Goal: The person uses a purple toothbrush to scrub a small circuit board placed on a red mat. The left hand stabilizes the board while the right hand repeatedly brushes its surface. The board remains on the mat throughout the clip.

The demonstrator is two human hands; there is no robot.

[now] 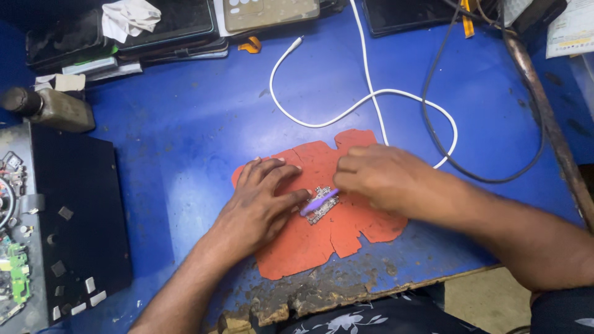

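A small circuit board (322, 208) lies on a torn orange-red mat (322, 238) on the blue table. My left hand (263, 201) rests flat on the mat, its fingertips pressing the board's left edge. My right hand (377, 176) comes in from the right and grips a thin purple tool (318, 201), whose tip lies across the board. Part of the tool is hidden inside my fist.
A white cable (365, 99) and a black cable (482, 167) loop behind the mat. A black box (74, 216) with small parts stands at the left, a dark bottle (52, 108) beside it. Phones and tablets (154, 31) are stacked at the back. The table's front edge (346, 294) is chipped.
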